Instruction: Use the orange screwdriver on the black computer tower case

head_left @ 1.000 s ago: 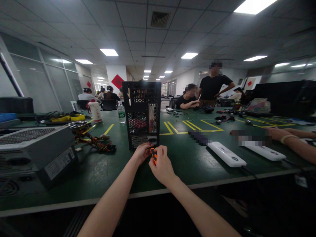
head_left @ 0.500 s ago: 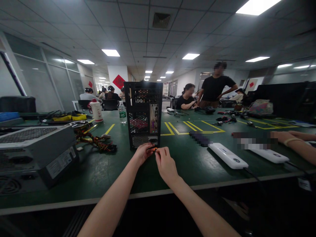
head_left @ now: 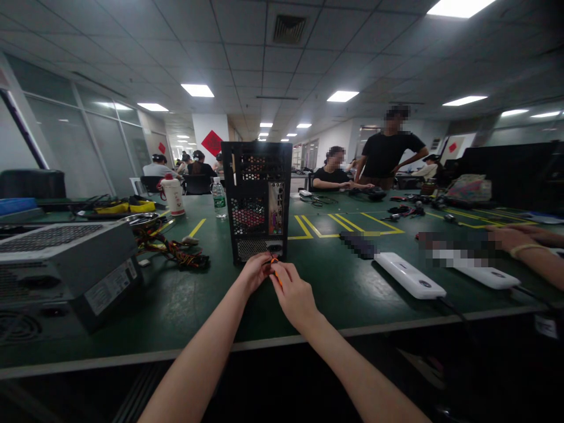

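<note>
Right hand [head_left: 295, 295] grips an orange tool [head_left: 274, 260]; left hand [head_left: 254, 274] meets it, fingertips drawn together, though I can't tell whether they pinch the tip. Just beyond both, the computer tower [head_left: 253, 208] stands upright on the green table [head_left: 348, 288]. I'd want a light grip, wrists loose, the left guiding the front.

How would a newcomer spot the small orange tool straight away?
Find the upright black computer case on the green table. At its foot, on the near side, the person's left hand and right hand come together. The orange tool shows at the right hand's fingertips, its bright colour unlike the black case behind.
</note>
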### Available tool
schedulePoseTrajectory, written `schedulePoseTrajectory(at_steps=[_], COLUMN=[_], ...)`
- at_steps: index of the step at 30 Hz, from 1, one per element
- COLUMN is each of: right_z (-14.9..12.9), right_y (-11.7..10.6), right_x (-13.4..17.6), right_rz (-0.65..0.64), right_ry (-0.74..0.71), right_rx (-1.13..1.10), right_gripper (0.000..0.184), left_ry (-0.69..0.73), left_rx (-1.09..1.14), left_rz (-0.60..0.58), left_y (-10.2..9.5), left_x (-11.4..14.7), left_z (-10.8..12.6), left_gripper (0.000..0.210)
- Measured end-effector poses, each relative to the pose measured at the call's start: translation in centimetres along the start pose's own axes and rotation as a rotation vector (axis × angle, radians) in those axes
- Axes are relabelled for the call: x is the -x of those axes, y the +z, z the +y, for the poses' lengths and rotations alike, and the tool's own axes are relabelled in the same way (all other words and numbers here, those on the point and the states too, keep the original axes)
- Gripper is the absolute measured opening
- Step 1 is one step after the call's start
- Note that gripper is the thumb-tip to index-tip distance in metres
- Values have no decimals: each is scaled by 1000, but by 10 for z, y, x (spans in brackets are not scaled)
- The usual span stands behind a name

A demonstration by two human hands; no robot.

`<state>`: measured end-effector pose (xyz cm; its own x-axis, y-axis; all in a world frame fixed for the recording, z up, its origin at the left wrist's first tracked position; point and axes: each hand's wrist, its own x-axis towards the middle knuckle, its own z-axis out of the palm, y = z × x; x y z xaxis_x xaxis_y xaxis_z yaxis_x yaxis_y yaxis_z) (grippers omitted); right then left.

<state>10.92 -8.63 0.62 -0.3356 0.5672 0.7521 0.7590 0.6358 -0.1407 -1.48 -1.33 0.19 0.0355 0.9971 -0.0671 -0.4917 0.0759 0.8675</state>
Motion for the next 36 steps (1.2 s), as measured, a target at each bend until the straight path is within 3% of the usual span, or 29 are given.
schedulePoseTrajectory(at_steps=[7, 12, 17, 28, 31, 36], right_z=[12, 23, 25, 34, 32, 24], right_y=[-5, -14, -4, -6, -7, -3], right_x=[-11, -11, -6, -10, -8, -6], right_rz=[16, -3, -56, -11, 18, 5], right_ry=[43, -121, -310, -49, -65, -209], right_rx=[213, 146, 111, 271, 190, 144], right_gripper=[23, 23, 28, 24, 21, 24], left_ry=[0, -7, 6, -12, -13, -10], left_rx=[20, 17, 12, 12, 9, 7], left_rz=[-23, -50, -40, 7, -9, -32], left_y=[-7, -9, -6, -7, -7, -5], left_x=[-7, -9, -6, -8, -6, -5], left_z=[-4, -5, -3, -4, -4, -3], left_gripper=[12, 14, 11, 15, 14, 10])
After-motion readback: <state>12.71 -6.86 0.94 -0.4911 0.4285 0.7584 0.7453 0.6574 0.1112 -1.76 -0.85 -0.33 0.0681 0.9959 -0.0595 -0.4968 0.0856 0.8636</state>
